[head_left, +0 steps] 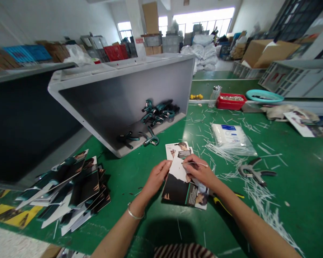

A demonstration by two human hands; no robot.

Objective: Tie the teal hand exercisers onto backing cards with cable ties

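My left hand (157,176) is closed on the left edge of a printed cardboard backing card (179,171), its white upper part facing me. In my right hand (200,172), pinched fingers hold a thin white cable tie (200,163) against the card near its small holes. More printed cards (199,199) lie beneath, flat on the green table. Beside my right forearm are yellow-handled pliers (222,204), partly hidden by it. Farther right lies a grey and black V-handled tool (255,172).
A tilted grey bin (118,77) contains several teal V-handled tools (160,113). Carded tools are piled (78,190) at left. Loose cable ties (269,211) scatter the right side, around a plastic bag of ties (233,138). Behind stand a red tray (231,104) and a turquoise dish (265,96).
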